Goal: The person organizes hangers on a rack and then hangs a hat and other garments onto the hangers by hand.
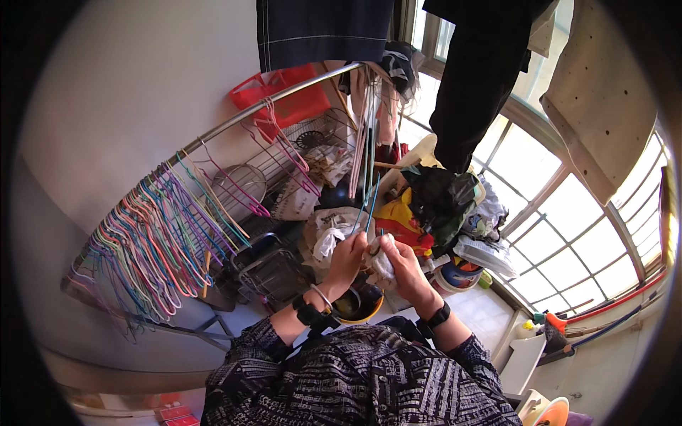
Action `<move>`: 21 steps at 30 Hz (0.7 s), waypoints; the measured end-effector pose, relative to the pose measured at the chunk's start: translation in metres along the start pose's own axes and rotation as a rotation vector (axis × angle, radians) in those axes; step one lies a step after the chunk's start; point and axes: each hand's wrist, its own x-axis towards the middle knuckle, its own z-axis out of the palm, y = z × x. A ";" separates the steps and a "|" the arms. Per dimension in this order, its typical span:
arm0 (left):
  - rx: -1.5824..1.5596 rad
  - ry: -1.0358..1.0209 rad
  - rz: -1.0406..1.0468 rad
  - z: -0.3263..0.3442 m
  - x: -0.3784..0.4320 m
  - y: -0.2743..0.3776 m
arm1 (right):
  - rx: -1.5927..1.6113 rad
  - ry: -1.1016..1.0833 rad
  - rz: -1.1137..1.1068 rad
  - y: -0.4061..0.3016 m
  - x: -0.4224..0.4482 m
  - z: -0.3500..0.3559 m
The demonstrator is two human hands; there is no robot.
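Observation:
My left hand [346,259] is closed around the lower part of a thin blue clothes hanger [372,201], which points up and away from me. Close beside it, my right hand [407,266] grips a crumpled whitish cloth [380,264] with the thumb on top. A short bit of blue shows at the cloth's upper edge; whether it belongs to the same hanger I cannot tell. Just beyond my hands, several pink and pale hangers [358,154] hang from the end of a metal rail [229,128].
Many coloured hangers [160,234] crowd the rail's left end. Beyond are a red bag [303,104], a wire rack [277,154], a black plastic bag [445,199] and a yellow-red bag [397,218]. A yellow-rimmed bucket [367,317] stands below my hands. Dark trousers [474,80] hang overhead by the windows.

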 end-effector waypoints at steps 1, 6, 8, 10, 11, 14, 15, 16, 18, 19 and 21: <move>0.025 -0.012 -0.006 0.000 -0.006 -0.007 | -0.057 -0.001 0.009 -0.002 -0.007 0.004; 0.149 -0.144 0.071 -0.005 -0.027 -0.013 | 0.370 0.054 0.400 0.014 -0.025 -0.002; 0.116 -0.313 0.060 -0.014 -0.029 -0.016 | 0.807 -0.092 0.641 0.030 -0.024 -0.026; -0.024 -0.397 0.103 -0.006 -0.032 -0.025 | 0.908 -0.141 0.646 0.018 -0.036 -0.026; -0.093 -0.487 0.078 -0.005 -0.032 -0.030 | 0.981 -0.160 0.615 0.017 -0.039 -0.028; 0.040 -0.753 0.151 -0.019 -0.036 -0.012 | 0.845 0.175 0.221 0.029 -0.032 -0.085; -0.042 -0.752 0.124 -0.030 -0.041 -0.009 | 0.881 0.212 0.091 0.025 -0.033 -0.101; -0.210 -0.729 -0.232 -0.045 -0.047 -0.003 | 0.905 0.194 0.068 0.021 -0.041 -0.114; -0.575 -0.550 -0.697 -0.079 -0.057 -0.010 | 0.963 0.348 0.106 0.008 -0.054 -0.113; -0.777 -0.416 -0.806 -0.088 -0.059 -0.023 | 0.988 0.369 0.123 0.017 -0.059 -0.126; -0.963 -0.200 -0.838 -0.095 -0.051 -0.055 | 0.982 0.348 0.129 0.030 -0.064 -0.138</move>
